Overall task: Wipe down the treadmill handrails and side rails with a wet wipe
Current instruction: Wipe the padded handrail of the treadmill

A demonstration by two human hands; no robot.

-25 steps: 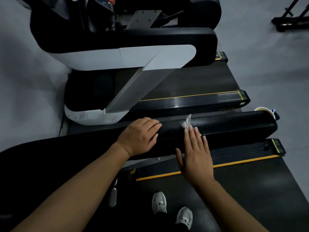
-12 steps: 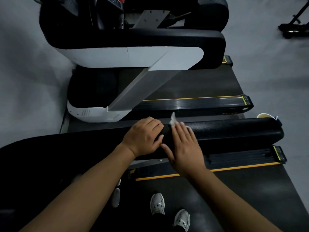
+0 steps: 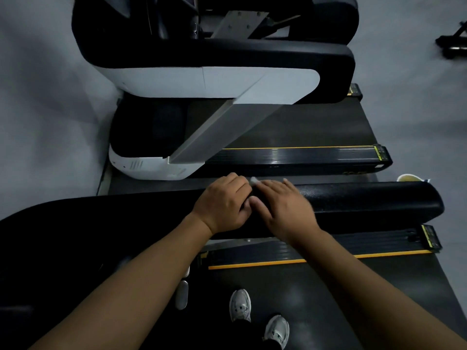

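The right hand (image 3: 285,208) lies flat, fingers straight, pressing the wet wipe (image 3: 253,180) onto the handrail (image 3: 379,200) mid-length, touching the left hand (image 3: 222,203), whose fingers curl over that handrail. Mid-job, I'd say: the handrail's far end and the side rail (image 3: 366,245) below probably await wiping.

The wet wipe (image 3: 253,180) is mostly hidden under the right hand (image 3: 285,208).

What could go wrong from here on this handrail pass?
The right hand lies against the left hand, which grips the handrail; the patch under that grip may go unwiped. Only a scrap of wet wipe shows past the right hand, so it might slip away. An outward stroke could knock the cup by the rail's end.
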